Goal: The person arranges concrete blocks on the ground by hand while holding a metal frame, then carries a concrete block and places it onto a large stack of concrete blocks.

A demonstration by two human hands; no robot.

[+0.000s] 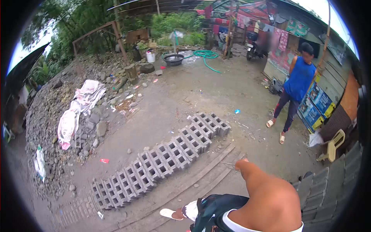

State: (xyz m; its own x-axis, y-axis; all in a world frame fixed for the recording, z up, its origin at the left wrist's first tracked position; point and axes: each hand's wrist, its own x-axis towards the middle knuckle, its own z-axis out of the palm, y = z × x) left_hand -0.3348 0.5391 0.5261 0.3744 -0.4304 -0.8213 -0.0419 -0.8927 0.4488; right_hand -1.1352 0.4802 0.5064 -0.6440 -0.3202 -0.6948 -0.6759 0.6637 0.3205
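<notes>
My right arm reaches out from the lower right, and my right hand (241, 164) is small in view with its fingers curled closed. A thin grey strip or rod shows beside the hand, but I cannot make out what the fingers hold. Left of the hand, a long slanting row of grey hollow concrete blocks (162, 157) stands on the ground with the holes facing up. Between the hand and the blocks lie long narrow planks or tracks (201, 176). My left hand is out of view. One of my feet wears a pale slipper (167, 213).
A person in a blue sleeveless shirt (300, 77) stands at right, near a yellow plastic chair (334, 145). More grey blocks (328, 189) are stacked at lower right. Gravel with pale sacks (69, 125) lies left. Behind are a black basin (173, 60) and green hose (206, 54).
</notes>
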